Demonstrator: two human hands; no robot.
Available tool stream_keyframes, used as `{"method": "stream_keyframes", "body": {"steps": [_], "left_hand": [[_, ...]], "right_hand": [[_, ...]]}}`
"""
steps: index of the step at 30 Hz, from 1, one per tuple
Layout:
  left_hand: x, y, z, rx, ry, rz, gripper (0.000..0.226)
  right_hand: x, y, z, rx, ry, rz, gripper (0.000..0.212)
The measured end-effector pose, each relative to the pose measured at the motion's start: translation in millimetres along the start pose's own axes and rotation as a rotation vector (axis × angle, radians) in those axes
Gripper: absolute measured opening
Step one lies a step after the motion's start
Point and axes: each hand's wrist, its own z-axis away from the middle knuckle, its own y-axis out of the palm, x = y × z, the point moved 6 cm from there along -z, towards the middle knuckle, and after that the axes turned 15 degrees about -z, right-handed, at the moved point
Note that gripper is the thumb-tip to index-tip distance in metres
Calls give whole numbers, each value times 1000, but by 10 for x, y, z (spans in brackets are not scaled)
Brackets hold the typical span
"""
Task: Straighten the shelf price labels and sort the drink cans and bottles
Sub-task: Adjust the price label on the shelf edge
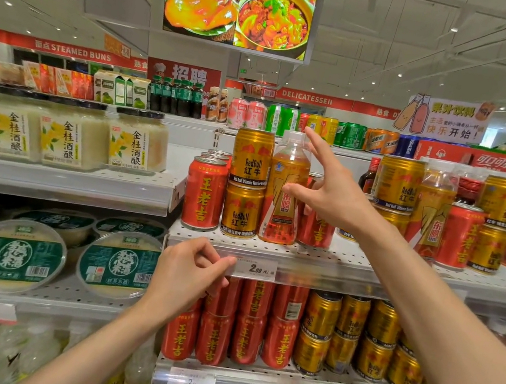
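Pinching the left end of the label [255,268] between thumb and fingertips of the left hand [190,270], at about 9 o'clock of the printed price. Spread wide and holding nothing with the right hand [328,191], index raised to 11 o'clock, thumb reaching to 9 o'clock at the middle of the bottle [286,190]; hard to tell whether the thumb tip already touches the wrapper or only hovers before it.

Sitting in the rail [331,277] at the front edge of the shelf, long axis flat from 9 to 3 o'clock, looking almost level. Standing upright on the shelf just above, at 12 to 1 o'clock from the label, long axis from 6 to 12 o'clock, between the stacked gold cans [247,184] at its 9 o'clock and a red can [318,226] at its 3 o'clock, partly hidden behind the palm.

Lying at 9 o'clock from the open right hand, very near, so clearly the closer hand for the bottle. Probably needing only a short push toward 9 o'clock and a closing of the fingers around the body. Maybe a misplaced item among cans, so likely to be lifted out; tight neighbours, some risk of knocking the top gold can.
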Motion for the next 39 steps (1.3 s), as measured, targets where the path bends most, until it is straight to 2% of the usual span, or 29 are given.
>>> {"method": "stream_keyframes", "body": {"steps": [7,11,18,21,24,27,29,39], "left_hand": [[-42,5,7,-17,13,-18,28],[-54,0,3,-25,6,-30,28],[-78,41,14,-30,30,-62,28],[-86,61,8,-32,35,-65,29],[-90,54,4,-25,47,-76,31],[-101,46,-3,-1,55,-73,30],[-96,37,0,12,50,-76,29],[-62,30,17,39,46,-39,25]], "right_hand": [[-6,2,19,9,16,15,106],[17,-65,109,-9,24,-20,96],[-293,-376,425,-373,-25,-34,52],[-569,-331,611,-368,82,20,61],[-766,-175,721,-264,215,19,80],[-804,-44,759,-173,293,-31,89],[-799,22,762,-140,296,-16,93],[-773,70,829,-200,268,84,92]]}}
